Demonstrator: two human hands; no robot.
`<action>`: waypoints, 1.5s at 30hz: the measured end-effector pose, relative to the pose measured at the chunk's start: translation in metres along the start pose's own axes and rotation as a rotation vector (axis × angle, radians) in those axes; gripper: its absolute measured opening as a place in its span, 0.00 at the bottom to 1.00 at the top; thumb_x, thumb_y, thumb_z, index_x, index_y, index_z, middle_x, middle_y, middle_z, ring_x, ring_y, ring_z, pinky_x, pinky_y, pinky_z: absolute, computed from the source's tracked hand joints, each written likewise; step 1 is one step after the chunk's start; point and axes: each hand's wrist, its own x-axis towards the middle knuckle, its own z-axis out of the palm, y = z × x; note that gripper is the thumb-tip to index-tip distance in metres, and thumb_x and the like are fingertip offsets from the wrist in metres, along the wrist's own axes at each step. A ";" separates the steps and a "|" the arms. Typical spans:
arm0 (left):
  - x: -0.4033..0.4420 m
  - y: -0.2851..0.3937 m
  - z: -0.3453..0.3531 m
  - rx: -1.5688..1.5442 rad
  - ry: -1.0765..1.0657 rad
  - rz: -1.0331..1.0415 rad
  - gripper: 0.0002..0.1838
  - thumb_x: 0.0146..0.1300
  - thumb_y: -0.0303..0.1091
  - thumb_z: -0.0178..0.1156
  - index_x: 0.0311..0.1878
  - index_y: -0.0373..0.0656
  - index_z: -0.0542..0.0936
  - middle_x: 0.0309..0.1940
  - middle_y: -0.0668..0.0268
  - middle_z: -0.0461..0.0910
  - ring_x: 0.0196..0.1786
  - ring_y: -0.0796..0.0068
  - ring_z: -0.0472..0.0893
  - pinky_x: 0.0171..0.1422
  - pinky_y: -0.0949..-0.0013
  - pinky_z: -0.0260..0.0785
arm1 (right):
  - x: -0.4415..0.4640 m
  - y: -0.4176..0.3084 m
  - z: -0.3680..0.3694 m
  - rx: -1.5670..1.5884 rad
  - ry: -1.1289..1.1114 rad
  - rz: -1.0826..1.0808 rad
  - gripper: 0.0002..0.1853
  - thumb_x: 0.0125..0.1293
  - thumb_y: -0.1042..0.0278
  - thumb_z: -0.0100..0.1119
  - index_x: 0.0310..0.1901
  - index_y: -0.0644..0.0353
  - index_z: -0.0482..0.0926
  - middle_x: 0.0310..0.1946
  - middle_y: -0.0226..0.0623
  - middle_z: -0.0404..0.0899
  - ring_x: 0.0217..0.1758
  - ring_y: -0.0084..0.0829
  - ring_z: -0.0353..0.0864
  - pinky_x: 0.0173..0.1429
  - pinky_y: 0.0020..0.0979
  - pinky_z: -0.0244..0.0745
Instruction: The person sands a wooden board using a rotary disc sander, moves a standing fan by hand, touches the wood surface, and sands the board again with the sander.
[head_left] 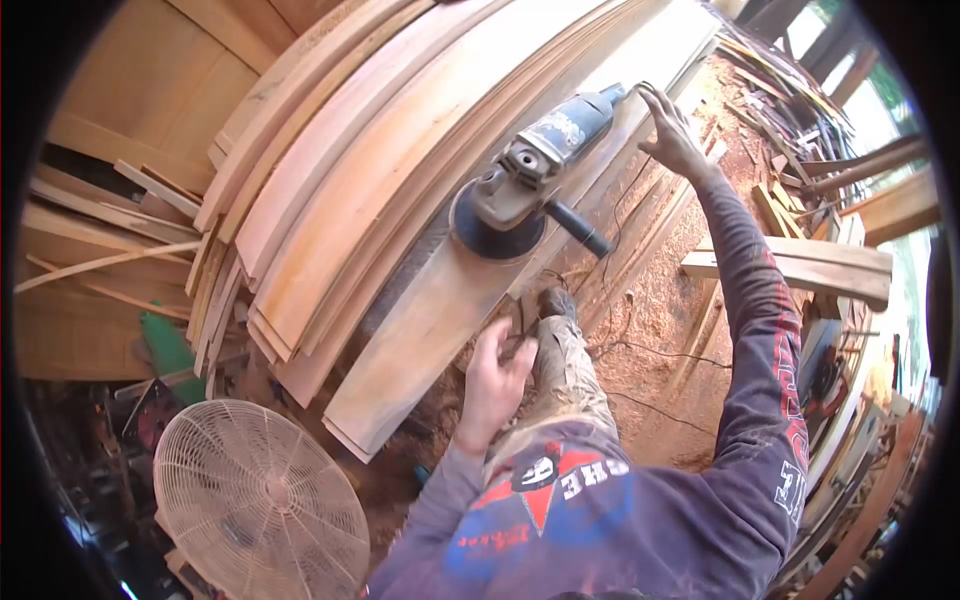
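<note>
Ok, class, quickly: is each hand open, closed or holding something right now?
Left hand: loosely open, nothing visibly held.
Right hand: open near the power tool's rear; contact unclear.

A pale board carries the sander, its disc down against the wood. Sawdust litters the floor, with a cord and scrap wood on it.

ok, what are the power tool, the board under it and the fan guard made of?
Power tool: smooth blue-grey motor housing, probably moulded plastic; gear head likely cast metal, dull and dusty.
Board: wood, apparently bare, from its pale tan, matte face.
Fan guard: thin radiating wires suggest metal; finish unclear under apparent dust.
</note>
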 end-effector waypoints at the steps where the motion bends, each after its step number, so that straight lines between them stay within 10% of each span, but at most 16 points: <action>1: 0.037 0.009 0.025 -0.036 0.005 -0.018 0.34 0.73 0.44 0.67 0.71 0.29 0.70 0.67 0.44 0.77 0.72 0.56 0.76 0.77 0.57 0.64 | 0.030 0.018 0.013 -0.075 -0.055 -0.009 0.52 0.54 0.67 0.77 0.79 0.54 0.57 0.81 0.54 0.55 0.84 0.53 0.53 0.84 0.47 0.55; 7: 0.176 0.044 0.106 -0.598 0.040 -0.358 0.27 0.68 0.44 0.71 0.58 0.31 0.78 0.49 0.54 0.84 0.53 0.64 0.84 0.59 0.61 0.76 | 0.136 0.035 0.027 0.022 -0.570 -0.237 0.32 0.52 0.68 0.76 0.62 0.56 0.78 0.61 0.44 0.81 0.69 0.46 0.76 0.74 0.44 0.68; 11: 0.203 0.044 0.130 -0.804 0.111 -0.539 0.12 0.63 0.37 0.71 0.37 0.36 0.83 0.29 0.63 0.82 0.31 0.71 0.81 0.37 0.65 0.74 | 0.149 0.059 0.071 0.168 -0.431 -0.557 0.21 0.51 0.75 0.68 0.50 0.58 0.83 0.49 0.47 0.84 0.59 0.52 0.80 0.65 0.46 0.75; 16: 0.200 0.016 0.121 -0.806 0.219 -0.688 0.08 0.58 0.31 0.66 0.29 0.36 0.85 0.23 0.61 0.82 0.22 0.70 0.80 0.24 0.63 0.69 | 0.112 0.031 0.011 0.297 -0.908 -0.462 0.23 0.51 0.64 0.80 0.48 0.62 0.86 0.44 0.51 0.89 0.49 0.48 0.89 0.55 0.44 0.83; 17: 0.193 0.011 0.110 -0.835 0.280 -0.685 0.08 0.58 0.31 0.66 0.29 0.36 0.85 0.23 0.61 0.82 0.22 0.70 0.80 0.24 0.63 0.69 | 0.074 0.053 0.030 0.828 -1.047 -0.213 0.27 0.50 0.66 0.84 0.51 0.66 0.85 0.45 0.45 0.91 0.53 0.37 0.89 0.60 0.41 0.82; 19: 0.178 0.000 0.083 -0.391 0.133 -0.599 0.07 0.59 0.29 0.67 0.28 0.35 0.86 0.22 0.57 0.83 0.24 0.69 0.83 0.27 0.63 0.73 | 0.016 0.052 0.025 0.770 -1.244 -0.009 0.36 0.49 0.67 0.85 0.60 0.68 0.80 0.57 0.47 0.86 0.63 0.33 0.83 0.68 0.37 0.76; 23: 0.160 -0.006 0.051 0.521 0.059 -0.174 0.13 0.50 0.31 0.61 0.34 0.32 0.88 0.22 0.45 0.83 0.32 0.44 0.88 0.37 0.52 0.80 | -0.080 -0.009 0.003 0.624 -1.221 0.209 0.31 0.48 0.69 0.80 0.56 0.69 0.84 0.50 0.44 0.89 0.55 0.37 0.86 0.62 0.34 0.77; 24: 0.153 0.016 0.046 0.365 0.169 -0.431 0.12 0.48 0.32 0.62 0.35 0.39 0.89 0.26 0.45 0.84 0.36 0.40 0.87 0.42 0.45 0.80 | -0.094 -0.016 0.002 0.612 -1.212 0.261 0.29 0.48 0.70 0.78 0.54 0.69 0.85 0.49 0.44 0.89 0.54 0.36 0.86 0.61 0.34 0.77; 29: 0.079 0.003 0.051 0.479 0.071 -0.159 0.12 0.51 0.37 0.61 0.29 0.38 0.87 0.30 0.40 0.84 0.37 0.39 0.87 0.45 0.45 0.80 | -0.141 -0.035 -0.031 0.665 -1.078 0.330 0.24 0.48 0.71 0.76 0.49 0.69 0.87 0.45 0.42 0.90 0.48 0.33 0.88 0.55 0.35 0.80; 31: 0.050 -0.001 0.055 0.360 0.225 -0.181 0.13 0.53 0.40 0.62 0.32 0.39 0.87 0.32 0.41 0.85 0.38 0.40 0.87 0.46 0.46 0.80 | -0.156 -0.029 -0.032 0.562 -1.112 -0.104 0.19 0.53 0.67 0.75 0.44 0.68 0.87 0.41 0.50 0.90 0.49 0.34 0.90 0.51 0.37 0.82; 39: -0.017 -0.031 0.033 0.176 0.416 -0.428 0.15 0.59 0.41 0.67 0.42 0.41 0.86 0.38 0.48 0.87 0.45 0.46 0.87 0.48 0.50 0.78 | -0.115 -0.121 -0.040 0.343 -1.092 -0.135 0.22 0.46 0.61 0.70 0.41 0.69 0.87 0.34 0.60 0.86 0.45 0.54 0.90 0.47 0.44 0.83; 41: -0.022 -0.068 0.026 0.225 0.473 -0.267 0.13 0.58 0.37 0.67 0.43 0.40 0.86 0.30 0.52 0.87 0.32 0.55 0.88 0.38 0.54 0.77 | -0.121 -0.122 -0.017 0.374 -1.050 -0.256 0.22 0.45 0.62 0.70 0.41 0.68 0.87 0.33 0.60 0.85 0.43 0.58 0.88 0.48 0.46 0.83; 43: -0.026 -0.033 0.008 -0.084 0.378 -0.664 0.17 0.56 0.41 0.68 0.42 0.36 0.87 0.29 0.49 0.87 0.27 0.57 0.87 0.32 0.58 0.77 | -0.123 -0.144 -0.029 0.507 -0.994 -0.227 0.21 0.44 0.61 0.71 0.40 0.65 0.88 0.32 0.61 0.84 0.43 0.57 0.88 0.47 0.46 0.82; 45: -0.027 -0.048 0.000 0.067 0.401 -0.644 0.15 0.57 0.39 0.64 0.31 0.32 0.86 0.20 0.51 0.84 0.21 0.61 0.85 0.28 0.60 0.76 | -0.134 -0.148 -0.032 0.583 -0.996 -0.205 0.20 0.44 0.61 0.71 0.38 0.67 0.87 0.31 0.62 0.84 0.42 0.56 0.89 0.46 0.45 0.82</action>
